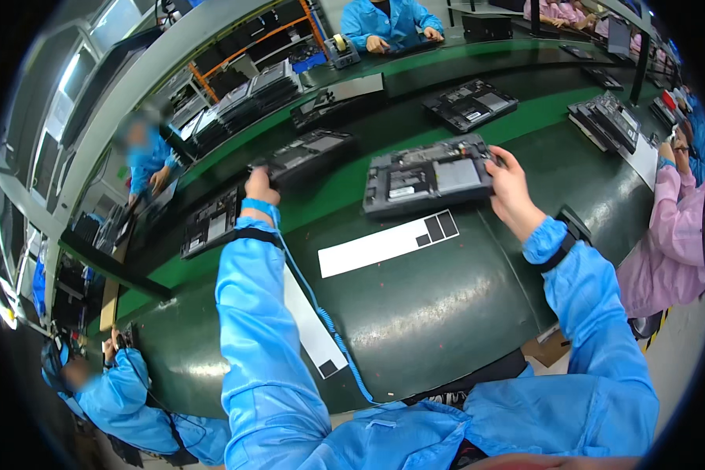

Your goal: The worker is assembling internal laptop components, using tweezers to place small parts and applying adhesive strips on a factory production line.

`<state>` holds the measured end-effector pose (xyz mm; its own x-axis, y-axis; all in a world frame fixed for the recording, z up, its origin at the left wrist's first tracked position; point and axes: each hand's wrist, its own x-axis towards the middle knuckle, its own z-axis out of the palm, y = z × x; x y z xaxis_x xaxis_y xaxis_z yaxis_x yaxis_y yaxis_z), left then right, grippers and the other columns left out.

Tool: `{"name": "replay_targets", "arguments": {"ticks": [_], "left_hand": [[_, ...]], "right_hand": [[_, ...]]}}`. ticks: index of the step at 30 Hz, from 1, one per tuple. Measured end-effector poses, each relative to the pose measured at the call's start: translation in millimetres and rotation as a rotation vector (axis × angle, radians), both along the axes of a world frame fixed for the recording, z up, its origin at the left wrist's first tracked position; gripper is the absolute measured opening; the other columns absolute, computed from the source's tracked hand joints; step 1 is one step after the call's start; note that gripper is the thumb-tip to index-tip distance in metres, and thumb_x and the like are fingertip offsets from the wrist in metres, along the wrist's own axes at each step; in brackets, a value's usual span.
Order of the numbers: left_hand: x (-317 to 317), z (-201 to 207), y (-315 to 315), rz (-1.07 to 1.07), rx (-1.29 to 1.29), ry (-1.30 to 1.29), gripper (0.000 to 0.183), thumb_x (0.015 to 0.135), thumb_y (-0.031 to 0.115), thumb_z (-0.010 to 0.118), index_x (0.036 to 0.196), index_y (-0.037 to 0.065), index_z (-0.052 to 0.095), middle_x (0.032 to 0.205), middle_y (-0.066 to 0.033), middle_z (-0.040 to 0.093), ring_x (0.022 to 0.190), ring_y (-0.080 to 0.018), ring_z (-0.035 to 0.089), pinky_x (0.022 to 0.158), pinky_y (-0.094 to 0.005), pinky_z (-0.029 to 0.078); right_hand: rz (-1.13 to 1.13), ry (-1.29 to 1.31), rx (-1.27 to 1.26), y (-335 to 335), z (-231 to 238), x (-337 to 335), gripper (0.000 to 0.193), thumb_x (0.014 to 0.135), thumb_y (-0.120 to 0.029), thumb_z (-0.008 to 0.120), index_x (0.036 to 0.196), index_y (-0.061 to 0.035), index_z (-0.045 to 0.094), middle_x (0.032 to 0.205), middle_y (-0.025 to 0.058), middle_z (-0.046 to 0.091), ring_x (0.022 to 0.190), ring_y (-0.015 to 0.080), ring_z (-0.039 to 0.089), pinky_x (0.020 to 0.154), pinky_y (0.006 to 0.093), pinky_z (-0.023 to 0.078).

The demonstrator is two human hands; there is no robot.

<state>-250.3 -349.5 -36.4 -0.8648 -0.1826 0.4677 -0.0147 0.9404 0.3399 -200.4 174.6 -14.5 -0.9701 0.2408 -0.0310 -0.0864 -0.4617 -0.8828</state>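
My right hand (515,188) grips the right end of an opened laptop base (423,178), dark grey with its inner parts and a light battery block facing up. It is held tilted over the green bench, and its lower edge looks thick. My left hand (260,188) is closed on the near left corner of another laptop base (313,150), blurred, by the dark strip. A blue coiled cord (325,319) runs from my left wrist band down toward my lap. Below the right-hand base lies a white paper strip (384,244) with black squares.
Another laptop base (211,223) lies left of my left hand, and one (471,103) sits farther back. Stacked bases (607,121) stand at the right. A second white strip (309,321) lies by my left forearm. Co-workers in blue and pink sleeves (670,207) work around the bench (439,313).
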Motion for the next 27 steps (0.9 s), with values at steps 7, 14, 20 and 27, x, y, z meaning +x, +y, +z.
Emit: {"name": "replay_targets", "arguments": {"ticks": [7, 14, 20, 27], "left_hand": [[155, 133, 66, -0.089, 1.62, 0.185, 0.025, 0.094, 0.016, 0.057, 0.11, -0.003, 0.059, 0.108, -0.0132, 0.067, 0.098, -0.0265, 0.065, 0.091, -0.0409, 0.051], [329, 119, 147, -0.05, 1.571, 0.003, 0.03, 0.093, 0.017, 0.059, 0.116, -0.002, 0.059, 0.11, -0.0139, 0.067, 0.094, -0.024, 0.067, 0.092, -0.0373, 0.052], [336, 37, 236, -0.23, 1.692, -0.366, 0.05, 0.093, 0.009, 0.056, 0.137, -0.005, 0.038, 0.128, -0.0159, 0.056, 0.111, -0.0229, 0.061, 0.094, -0.0358, 0.051], [345, 18, 257, -0.086, 1.137, -0.382, 0.067, 0.095, 0.008, 0.054, 0.15, -0.004, 0.016, 0.145, -0.0188, 0.039, 0.133, -0.0267, 0.042, 0.109, -0.0386, 0.037]], "right_hand": [[-0.037, 0.154, 0.716, -119, -30, -132, 0.041, 0.088, -0.024, 0.064, 0.121, -0.002, 0.057, 0.111, 0.0177, 0.066, 0.107, 0.033, 0.062, 0.093, 0.0367, 0.046], [0.709, 0.158, 0.239, -113, 28, -20, 0.04, 0.098, -0.033, 0.056, 0.125, -0.0049, 0.052, 0.125, 0.011, 0.057, 0.107, 0.0274, 0.062, 0.089, 0.0356, 0.052], [0.571, 0.032, 0.259, 10, -1, 140, 0.039, 0.097, -0.014, 0.054, 0.133, -0.006, 0.043, 0.14, 0.012, 0.046, 0.129, 0.0229, 0.046, 0.108, 0.035, 0.037], [0.527, 0.233, 0.522, 12, -21, 151, 0.051, 0.089, 0.014, 0.046, 0.137, -0.0024, 0.038, 0.141, 0.0144, 0.043, 0.134, 0.0193, 0.041, 0.111, 0.032, 0.033]]}}
